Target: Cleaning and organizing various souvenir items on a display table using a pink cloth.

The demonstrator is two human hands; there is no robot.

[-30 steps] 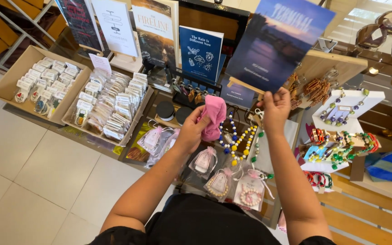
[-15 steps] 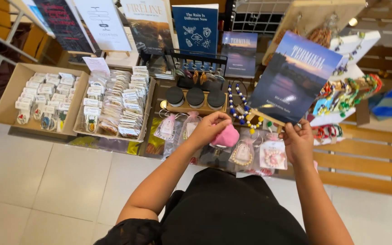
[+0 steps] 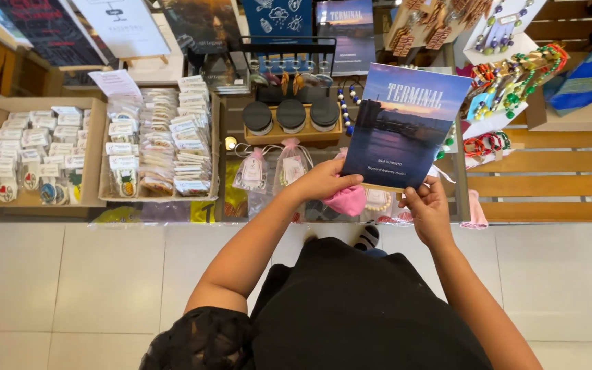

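Here the right hand [image 3: 427, 209] pinched the near edge of a blue book [image 3: 405, 127] held upright over the display table [image 3: 474, 175], while the left hand [image 3: 323, 181] touched its left corner, fingers curled around a pink pouch [image 3: 347, 201] (partly hidden).

**Book Brought Down to Both Hands**

The blue-covered book [image 3: 405, 127], raised high and well out over the stall a second ago, now sits lower and closer to the body, its cover turned to face the camera. The left hand [image 3: 323, 181], which held the pink pouch [image 3: 347, 201] apart from the book, has come across to grip the book's lower left corner, the pouch tucked beneath it. The right hand [image 3: 427, 205] has dropped with the book and now pinches its bottom edge.
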